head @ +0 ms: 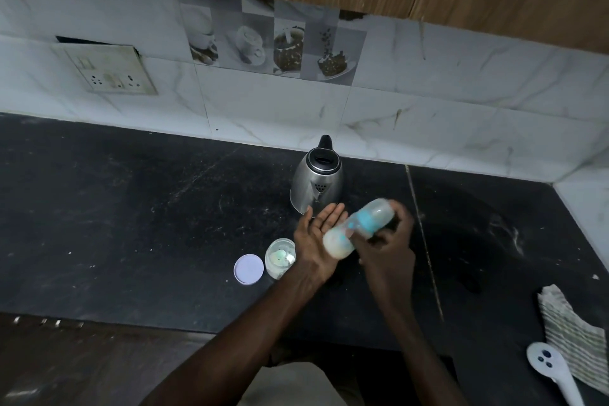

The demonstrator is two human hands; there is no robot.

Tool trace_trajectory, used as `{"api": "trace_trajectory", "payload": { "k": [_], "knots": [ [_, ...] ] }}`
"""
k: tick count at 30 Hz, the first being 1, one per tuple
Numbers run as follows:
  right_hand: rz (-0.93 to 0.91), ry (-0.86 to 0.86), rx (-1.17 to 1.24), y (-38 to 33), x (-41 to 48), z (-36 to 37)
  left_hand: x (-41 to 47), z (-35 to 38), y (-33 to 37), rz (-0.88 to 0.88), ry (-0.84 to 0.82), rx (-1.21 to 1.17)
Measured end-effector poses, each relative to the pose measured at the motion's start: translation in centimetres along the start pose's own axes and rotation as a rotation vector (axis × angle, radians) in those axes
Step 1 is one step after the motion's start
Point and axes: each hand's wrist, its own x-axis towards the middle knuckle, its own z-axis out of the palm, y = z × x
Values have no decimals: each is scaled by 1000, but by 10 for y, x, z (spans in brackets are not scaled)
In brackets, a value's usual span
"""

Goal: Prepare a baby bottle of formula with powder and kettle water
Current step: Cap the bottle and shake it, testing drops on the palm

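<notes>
My right hand [393,237] grips a clear baby bottle [357,227] with blue print. The bottle is tilted, its milky lower end pointing down to the left, and it is motion-blurred. My left hand [318,234] is open, palm up, just under and beside that lower end. A steel kettle [317,180] with a black lid and handle stands on the black counter right behind my hands. An open powder container [279,258] with a scoop inside sits left of my left wrist. Its round pale lid [249,269] lies flat beside it.
The black stone counter [131,214] runs to a marble-tiled wall with a socket plate [108,71]. A striped cloth [571,336] and a white handled object [552,369] lie at the right front corner. Wooden cabinets hang overhead.
</notes>
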Motion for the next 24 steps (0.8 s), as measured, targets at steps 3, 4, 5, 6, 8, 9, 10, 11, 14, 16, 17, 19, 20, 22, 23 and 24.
{"api": "trace_trajectory", "payload": {
  "k": [3,4,5,6,8,9,10,11,14,16,17,19,20,22,23,24],
  "knots": [
    [-57,321,278,-25,20,-15,-1,-3,4,27,-3,45],
    [-74,384,333,-27,24,-16,-1,-4,4,26,-3,51],
    [-77,393,332,-26,24,-13,0,-4,4,28,-2,50],
    [-58,321,250,-23,22,-8,-1,-1,4,29,1,39],
    [7,12,-16,-10,16,3,1,3,1,11,-10,-7],
    [10,-68,-85,-4,16,1,2,4,-1,3,-14,-13],
    [-2,-50,-82,-5,19,-3,2,4,-3,-1,-12,-7],
    [-17,42,-31,-9,27,-10,3,5,-4,1,-8,13],
    [-24,360,248,-21,46,-27,-1,0,-6,5,-26,46],
    [5,262,159,-17,40,-20,0,0,-4,0,-24,29],
    [35,98,47,-11,34,-13,1,1,-3,-2,-23,6],
    [66,-67,-44,0,28,-9,4,4,-4,-9,-53,-26],
    [66,-20,-1,1,31,-12,5,5,-4,-7,-61,-13],
    [60,229,194,-4,42,-22,3,8,-4,1,-55,31],
    [55,295,223,-3,43,-23,3,7,-4,0,-60,35],
    [68,286,198,-4,41,-21,3,5,-5,-1,-64,19]
  ]
}}
